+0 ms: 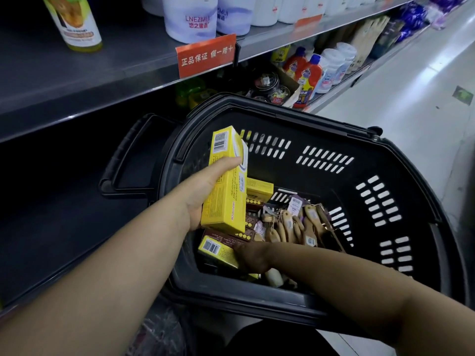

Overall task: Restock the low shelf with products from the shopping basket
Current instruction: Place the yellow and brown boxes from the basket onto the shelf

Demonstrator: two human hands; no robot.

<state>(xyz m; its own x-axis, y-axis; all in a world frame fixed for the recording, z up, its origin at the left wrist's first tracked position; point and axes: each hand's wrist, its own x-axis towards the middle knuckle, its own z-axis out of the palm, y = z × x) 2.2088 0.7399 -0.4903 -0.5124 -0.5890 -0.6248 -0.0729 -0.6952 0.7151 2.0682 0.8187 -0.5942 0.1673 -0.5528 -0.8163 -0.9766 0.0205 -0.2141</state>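
A black shopping basket stands in front of me, beside the low shelf. My left hand is shut on a long yellow box, held upright over the basket's left side. My right hand reaches down into the basket and its fingers rest on another yellow box with a barcode. More yellow and brown boxes and several wooden brushes with tags lie in the basket. Whether the right hand grips the box is unclear.
The low shelf to the left is dark. The shelf above carries white bottles and an orange price tag. Further right the lower shelf holds detergent bottles and jars. A pale floor aisle runs to the right.
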